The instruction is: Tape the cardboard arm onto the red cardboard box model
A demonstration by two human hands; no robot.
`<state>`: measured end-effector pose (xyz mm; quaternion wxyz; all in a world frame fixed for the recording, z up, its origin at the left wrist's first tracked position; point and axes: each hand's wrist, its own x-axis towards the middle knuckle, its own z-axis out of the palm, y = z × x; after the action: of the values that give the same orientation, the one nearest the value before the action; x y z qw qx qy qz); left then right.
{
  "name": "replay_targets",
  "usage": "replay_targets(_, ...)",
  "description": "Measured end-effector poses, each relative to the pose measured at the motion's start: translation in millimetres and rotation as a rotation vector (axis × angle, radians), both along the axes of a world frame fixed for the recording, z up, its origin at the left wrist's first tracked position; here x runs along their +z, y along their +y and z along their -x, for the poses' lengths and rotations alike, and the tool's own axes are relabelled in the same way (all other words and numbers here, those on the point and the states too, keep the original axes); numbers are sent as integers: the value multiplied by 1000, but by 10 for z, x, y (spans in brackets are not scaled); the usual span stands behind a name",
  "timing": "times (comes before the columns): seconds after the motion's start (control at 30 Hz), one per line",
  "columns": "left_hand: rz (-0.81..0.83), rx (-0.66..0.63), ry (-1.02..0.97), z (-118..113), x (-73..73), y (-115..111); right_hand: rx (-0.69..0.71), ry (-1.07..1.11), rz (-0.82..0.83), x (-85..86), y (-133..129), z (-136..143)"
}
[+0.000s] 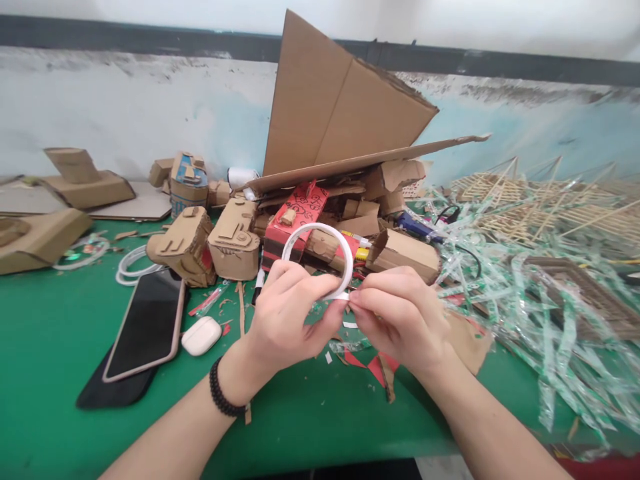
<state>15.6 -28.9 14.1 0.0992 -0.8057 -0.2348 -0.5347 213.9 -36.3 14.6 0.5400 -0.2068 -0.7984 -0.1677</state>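
From far off, I see the left hand (285,313) gripping a white tape roll (348,260), held up in front of the red box (306,202). The right hand (403,320) pinches the thin white strip (342,297) close to the left fingertips. I think I should hold the ring still, pull gently, and keep the strip off the scraps (377,370) below.

Tape roll (349,259) smooth; phone screen (146,321) glossy; cardboard sheet (340,100) matt.
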Motion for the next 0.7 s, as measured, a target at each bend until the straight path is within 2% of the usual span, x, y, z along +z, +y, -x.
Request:
replay_targets(0.17, 41, -45, -80, 5, -20, 3, 4, -29, 35, 7, 22, 0)
replay_targets(0.3, 29, -26, 44, 22, 1, 6, -8, -6, 33, -1, 34, -12)
replay_targets(0.37, 39, -56, 39, 19, 6, 8, -15, -6, 34, -9, 38, -18)
replay_targets(0.57, 178, -124, -55, -32, 15, -5, -14, -6, 52, -23, 41, -3)
replay_targets(0.7, 286, -108, -95, -43, 17, -21, -25, 61, 122, -17, 31, 17)
